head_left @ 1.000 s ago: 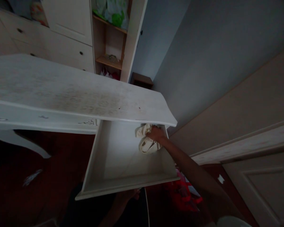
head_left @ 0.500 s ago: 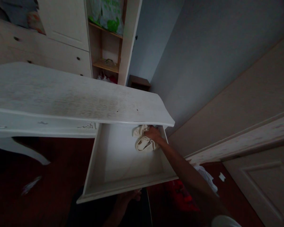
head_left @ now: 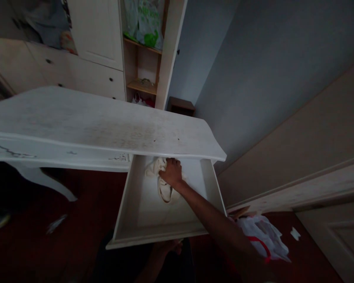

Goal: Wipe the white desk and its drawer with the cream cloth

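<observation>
A white drawer (head_left: pixel 165 237) is pulled out of the right end of a white table (head_left: pixel 106 122) with dark smudges on its top. Inside it, near the back, my right hand (head_left: pixel 171 173) presses on a crumpled cream cloth (head_left: pixel 165 192), its fingers curled into the folds. Below the drawer's front edge is my left hand (head_left: pixel 171 247), dim and mostly hidden by the drawer; its fingers cannot be made out clearly.
Behind the table stand white cabinets (head_left: pixel 97 37) and an open shelf holding a green-and-white plastic bag (head_left: pixel 149 23). A white bag with a red strap (head_left: pixel 264 236) lies on the dark red floor at right, near a door (head_left: pixel 339 232).
My right hand has moved left across the drawer, and the cream cloth has shifted left with it. The view has turned a little, showing more of the white bag on the floor.
</observation>
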Demonstrator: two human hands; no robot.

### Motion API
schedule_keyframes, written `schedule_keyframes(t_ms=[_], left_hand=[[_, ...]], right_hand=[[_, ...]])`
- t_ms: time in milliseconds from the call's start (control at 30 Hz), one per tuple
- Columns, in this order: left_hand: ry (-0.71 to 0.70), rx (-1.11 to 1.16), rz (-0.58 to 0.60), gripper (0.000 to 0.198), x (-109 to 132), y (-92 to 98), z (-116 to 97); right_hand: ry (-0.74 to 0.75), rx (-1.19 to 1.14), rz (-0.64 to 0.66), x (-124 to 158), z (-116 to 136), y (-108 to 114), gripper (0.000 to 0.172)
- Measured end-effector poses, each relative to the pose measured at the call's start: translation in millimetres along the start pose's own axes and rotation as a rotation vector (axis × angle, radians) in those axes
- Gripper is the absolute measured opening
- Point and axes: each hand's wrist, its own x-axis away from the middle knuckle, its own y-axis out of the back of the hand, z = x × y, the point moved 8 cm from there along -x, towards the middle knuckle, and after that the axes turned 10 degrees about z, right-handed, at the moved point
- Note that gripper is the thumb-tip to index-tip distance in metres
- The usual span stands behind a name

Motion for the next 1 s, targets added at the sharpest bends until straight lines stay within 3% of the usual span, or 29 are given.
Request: schedule_keyframes(t_ms=[400, 533, 633, 733, 833, 1000], left_hand=[[0.033, 0.098, 0.036, 0.072, -17, 1.6, 31], [0.015, 0.095, 0.066, 0.07, -16, -1.2, 25], [-0.016, 0.115, 0.084, 0.068, -13, -3.7, 19], [-0.033, 0.155, 0.066, 0.066, -11, -5.3, 16], [-0.032, 0.165, 0.053, 0.063, -8, -8.0, 11], [-0.008, 0.126, 0.069, 0.061, -1, -14.1, -5]], right_hand=[[0.433, -0.058, 0.013, -14, 101, -21, 0.046], [0.547, -0.184, 0.064, -18, 101, -15, 0.045], [0.49, -0.389, 0.073, -13, 86, -7, 0.037], [0.429, -0.489, -0.022, 6, 79, 1, 0.042], [0.478, -0.426, -0.086, 30, 91, 7, 0.057], [0.589, -0.115, 0.007, 56, 118, 7, 0.063]])
